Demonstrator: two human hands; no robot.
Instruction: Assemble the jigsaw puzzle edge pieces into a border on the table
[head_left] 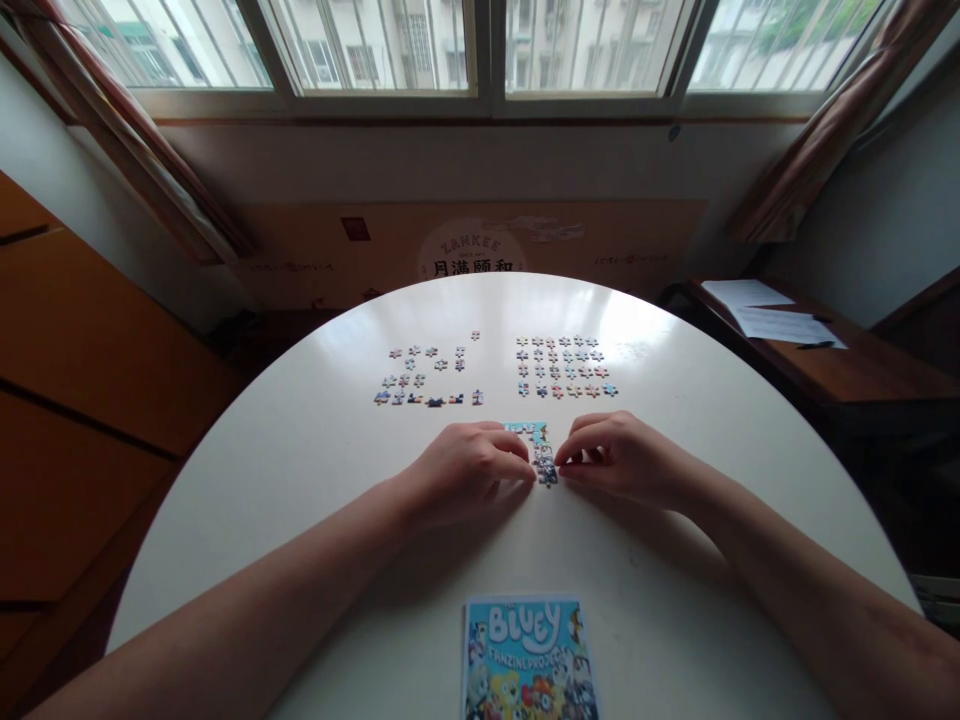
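A partly joined puzzle section (543, 455) lies on the white round table (322, 450), with a blue top strip and a column running down its right side. My left hand (474, 462) touches the column's lower left edge, its fingers curled together. From the right, my right hand (611, 452) has its thumb and fingertips closed at the column's lower right edge. Whether either hand pinches a separate piece is hidden. Loose pieces (435, 402) are spread beyond my left hand, and more pieces (556, 391) sit in rows beyond my right hand.
A blue "Bluey" picture box or card (529, 660) lies near the table's front edge. At the right stands a brown side table (825, 365) with papers (784, 325) and pens. Windows, curtains and an orange panel (630, 235) are behind.
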